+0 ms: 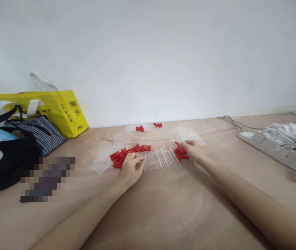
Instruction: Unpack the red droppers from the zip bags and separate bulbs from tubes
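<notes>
A row of clear thin tubes [160, 159] lies side by side on the wooden table. My left hand [131, 169] rests at the row's left end with its fingers curled round a clear tube. Red caps [118, 158] lie heaped just left of that hand, and more red-capped tube ends [142, 148] line up behind it. My right hand [194, 150] sits at the row's right end, fingers pinched among another small heap of red caps [181, 153].
Small clear plastic bags [122, 139] lie behind the tubes, two holding red caps [140, 128]. A yellow bag [59, 109], a striped bag [37, 133] and a black bag [6, 163] stand at the left. A white power strip [270, 146] and cables lie at the right.
</notes>
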{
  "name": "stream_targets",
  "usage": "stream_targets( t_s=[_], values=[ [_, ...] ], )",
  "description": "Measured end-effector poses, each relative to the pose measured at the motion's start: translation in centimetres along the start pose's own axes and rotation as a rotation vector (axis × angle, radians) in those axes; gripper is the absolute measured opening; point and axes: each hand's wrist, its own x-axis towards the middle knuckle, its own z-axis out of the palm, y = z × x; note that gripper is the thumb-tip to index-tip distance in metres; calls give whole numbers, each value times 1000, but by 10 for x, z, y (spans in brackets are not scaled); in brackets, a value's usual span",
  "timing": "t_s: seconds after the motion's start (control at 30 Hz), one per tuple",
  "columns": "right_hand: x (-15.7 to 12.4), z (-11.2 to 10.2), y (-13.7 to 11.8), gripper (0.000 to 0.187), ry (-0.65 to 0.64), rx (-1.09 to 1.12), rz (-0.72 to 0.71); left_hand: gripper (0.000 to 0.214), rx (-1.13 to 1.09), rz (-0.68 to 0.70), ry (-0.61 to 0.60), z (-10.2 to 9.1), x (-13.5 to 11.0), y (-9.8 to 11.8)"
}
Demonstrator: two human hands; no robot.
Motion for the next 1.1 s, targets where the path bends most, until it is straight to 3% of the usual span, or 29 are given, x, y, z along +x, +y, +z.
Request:
stream_targets(
  t_s=[0.1,0.23,0.43,0.53,0.63,0.8,0.9,1.1],
  values=[
    [-24,25,-15,25,-30,73,-167,20,-46,-43,-61,2,7,11],
    [-51,50,-35,19,-49,-23,-386,24,-81,-175,-54,15,13,30],
    [-56,59,-35,20,-2,-218,-550,17,-235,-324,-6,21,17,30],
    [-51,52,-27,17,151,-347,-697,16,-7,-214,4,10,14,18],
    [-46,43,-23,16,281,-484,-883,18,237,10,13,-1,5,8],
    [-45,47,-22,24,185,-566,-1130,19,373,247,37,-3,-7,2],
    [-46,56,-21,21,149,-541,-1162,20,379,312,38,2,-9,3],
    [-46,64,-17,15,132,-514,-1105,20,374,296,16,5,-6,2]
  ],
)
